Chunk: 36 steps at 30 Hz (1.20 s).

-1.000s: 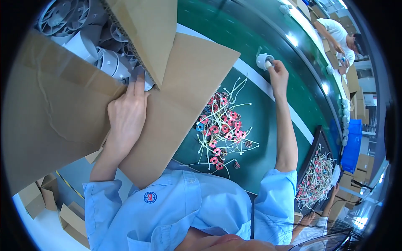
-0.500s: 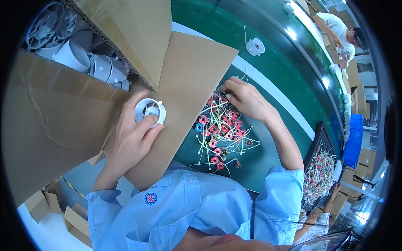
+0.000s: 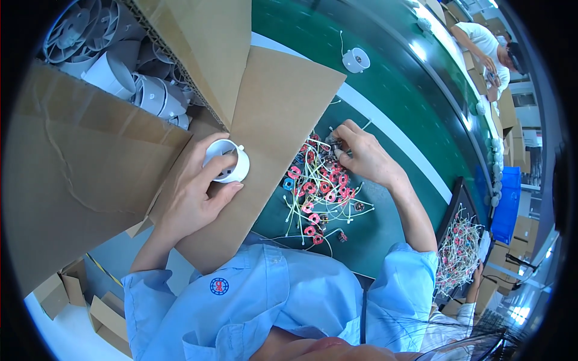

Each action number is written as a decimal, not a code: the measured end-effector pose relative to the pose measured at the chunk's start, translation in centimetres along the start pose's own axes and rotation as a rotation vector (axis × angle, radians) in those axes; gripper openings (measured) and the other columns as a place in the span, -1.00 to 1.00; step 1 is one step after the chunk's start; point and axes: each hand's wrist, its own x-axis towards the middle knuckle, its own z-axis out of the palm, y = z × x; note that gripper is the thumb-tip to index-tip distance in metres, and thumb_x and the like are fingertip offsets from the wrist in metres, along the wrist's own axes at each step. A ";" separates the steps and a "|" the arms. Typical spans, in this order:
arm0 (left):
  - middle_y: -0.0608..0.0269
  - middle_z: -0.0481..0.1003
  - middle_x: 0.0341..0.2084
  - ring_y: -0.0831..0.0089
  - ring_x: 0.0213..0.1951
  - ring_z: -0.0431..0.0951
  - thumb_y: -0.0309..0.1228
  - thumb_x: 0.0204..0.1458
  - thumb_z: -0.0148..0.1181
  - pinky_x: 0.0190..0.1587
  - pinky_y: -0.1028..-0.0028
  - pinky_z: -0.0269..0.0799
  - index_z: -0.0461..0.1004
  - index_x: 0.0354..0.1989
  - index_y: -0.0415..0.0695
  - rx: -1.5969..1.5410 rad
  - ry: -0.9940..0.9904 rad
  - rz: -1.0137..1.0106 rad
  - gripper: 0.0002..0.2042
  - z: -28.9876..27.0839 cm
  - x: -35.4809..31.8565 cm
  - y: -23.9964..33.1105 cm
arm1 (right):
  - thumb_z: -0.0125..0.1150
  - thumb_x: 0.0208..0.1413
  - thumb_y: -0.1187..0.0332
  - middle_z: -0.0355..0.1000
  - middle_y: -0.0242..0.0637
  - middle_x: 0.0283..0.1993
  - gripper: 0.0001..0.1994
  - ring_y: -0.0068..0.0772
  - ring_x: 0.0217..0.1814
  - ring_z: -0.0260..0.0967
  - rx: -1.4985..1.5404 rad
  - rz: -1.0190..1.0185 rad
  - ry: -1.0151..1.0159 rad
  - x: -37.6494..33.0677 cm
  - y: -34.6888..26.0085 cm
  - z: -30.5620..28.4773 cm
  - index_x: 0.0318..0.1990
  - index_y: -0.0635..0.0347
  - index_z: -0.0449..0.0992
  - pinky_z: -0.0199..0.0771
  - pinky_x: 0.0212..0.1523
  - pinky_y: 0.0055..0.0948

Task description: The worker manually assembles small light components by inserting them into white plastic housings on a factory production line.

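My left hand (image 3: 195,191) is closed round a white cylindrical plastic fan housing (image 3: 239,172), with a finger reaching inside its open end. It holds the housing above a cardboard flap (image 3: 271,120). On the green work surface, right of the flap, lies a heap of small motor coils (image 3: 310,188), mostly red, with pale wires. At the far end of this heap my right hand (image 3: 368,157) pinches a small dark wired motor coil (image 3: 330,142), partly hidden by the fingers.
A big cardboard box (image 3: 90,162) at the left holds several more white housings (image 3: 108,75). On the green conveyor (image 3: 313,36) beyond sits one wired housing (image 3: 356,61). A black tray (image 3: 460,198) heaped with coils and a blue bin (image 3: 507,201) stand right. A co-worker (image 3: 484,45) is across the conveyor.
My left hand has shifted slightly right and tilted the housing. My right hand has moved a little right and nearer at the heap. The housing on the conveyor has moved slightly left and away.
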 end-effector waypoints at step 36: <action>0.17 0.29 -0.05 0.42 0.04 0.32 -0.47 -0.31 0.32 0.07 0.44 0.25 0.17 0.07 -0.21 -0.454 -0.369 0.157 -0.33 -1.6 4.3 -0.4 | 0.17 0.07 0.21 0.38 0.03 -0.14 -0.49 -0.24 -0.23 0.49 1.401 -0.487 0.115 2.3 -7.3 -4.7 0.07 0.37 0.23 0.52 -0.21 -0.38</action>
